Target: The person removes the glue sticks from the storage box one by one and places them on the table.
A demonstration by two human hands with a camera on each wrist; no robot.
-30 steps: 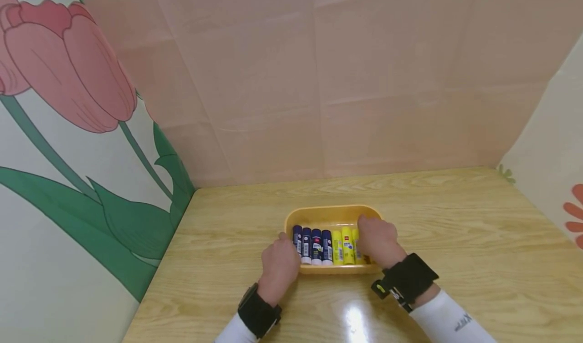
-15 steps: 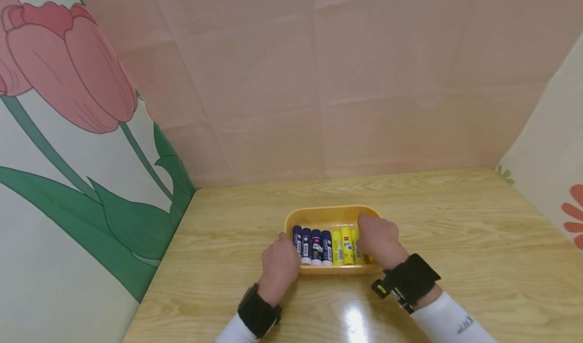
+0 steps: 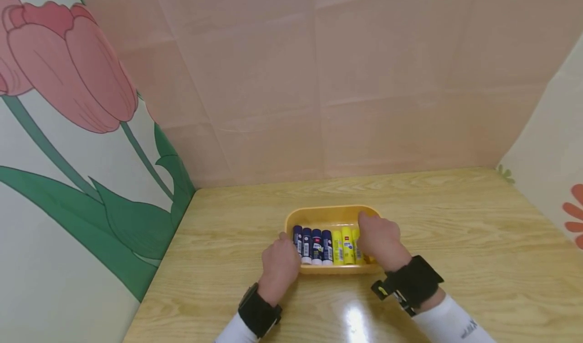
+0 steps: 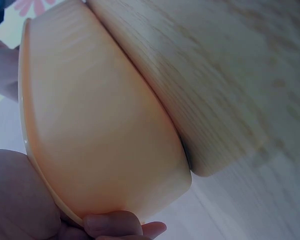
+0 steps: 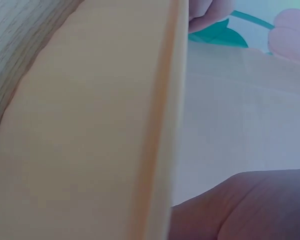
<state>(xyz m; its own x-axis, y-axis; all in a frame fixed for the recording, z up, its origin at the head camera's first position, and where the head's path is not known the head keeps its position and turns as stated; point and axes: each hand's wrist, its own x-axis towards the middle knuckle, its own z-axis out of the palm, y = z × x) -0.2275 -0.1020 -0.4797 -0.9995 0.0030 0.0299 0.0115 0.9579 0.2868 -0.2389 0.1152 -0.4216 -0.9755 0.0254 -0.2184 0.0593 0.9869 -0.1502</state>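
A yellow plastic tray (image 3: 336, 269) stands on the table, holding dark blue glue sticks (image 3: 317, 244) on its left and yellow glue sticks (image 3: 348, 244) towards the right. At its left end, my left hand (image 3: 280, 262) grips the rim; in the left wrist view, curled fingers (image 4: 112, 222) lie against the tray's outer wall. My right hand (image 3: 381, 241) is bent over the tray's right end, covering part of the last yellow sticks. A bit of yellow shows beneath it. Its fingertips are hidden, so I cannot tell what they hold.
The wood-grain table (image 3: 455, 242) extends around the tray on all sides. Behind it hangs a plain pinkish sheet (image 3: 319, 105). A tulip-printed panel (image 3: 114, 181) borders the left, and a pale flowered panel (image 3: 551, 181) the right.
My right wrist has shifted very slightly to the right, the hand staying over the tray's right end. The left hand, tray and glue sticks look unmoved.
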